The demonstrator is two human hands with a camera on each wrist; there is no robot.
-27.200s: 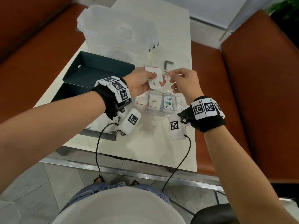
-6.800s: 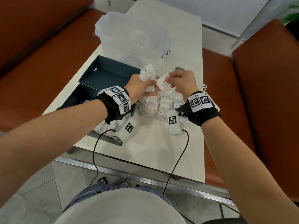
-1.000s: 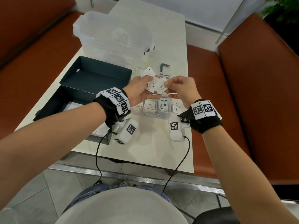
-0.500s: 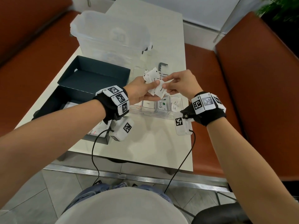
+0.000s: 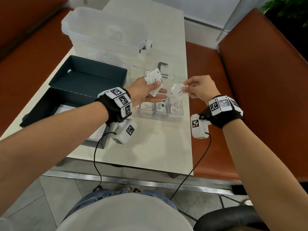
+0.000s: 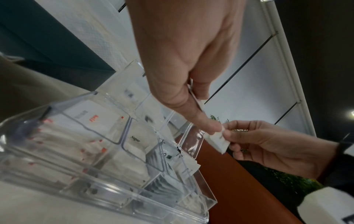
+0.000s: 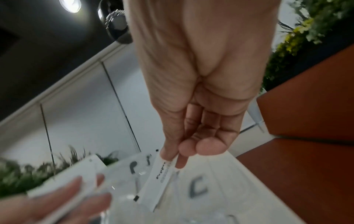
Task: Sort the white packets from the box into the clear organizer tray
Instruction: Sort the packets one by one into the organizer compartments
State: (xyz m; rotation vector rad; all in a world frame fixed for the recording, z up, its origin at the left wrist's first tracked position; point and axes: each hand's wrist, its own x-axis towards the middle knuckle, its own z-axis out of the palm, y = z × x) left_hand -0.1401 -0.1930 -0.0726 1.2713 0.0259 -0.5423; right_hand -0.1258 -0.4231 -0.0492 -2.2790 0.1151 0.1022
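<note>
1. The left hand (image 5: 143, 90) hovers above the far-left part of the clear organizer tray (image 5: 166, 118), its fingers and thumb closed on a small fan of white packets (image 5: 154, 79).
2. The right hand (image 5: 199, 88) is held just right of the left one, above the tray's right end; its thumb and fingers (image 7: 180, 159) pinch a single white packet (image 5: 177, 92) by one edge, with the other end hanging free over the compartments.
3. The two hands are close but apart; a narrow gap lies between the fanned packets and the single packet.
4. The tray stands near the right edge of the surface (image 5: 150, 155), its right wall just inside that edge, with the orange bench (image 5: 208, 64) beyond. Its near compartments already hold packets, one marked "Sugar" (image 6: 135, 139) and one marked "Stevia" (image 5: 161, 106).
5. The dark box (image 5: 43, 107) sits to the left of the tray at the surface's left edge, with its dark lid (image 5: 90, 75) lying open-side up behind it and some white contents showing inside.
6. A large translucent bin (image 5: 103, 30) stands at the far end, behind the lid.
7. Bare surface lies between the tray and the near edge.
</note>
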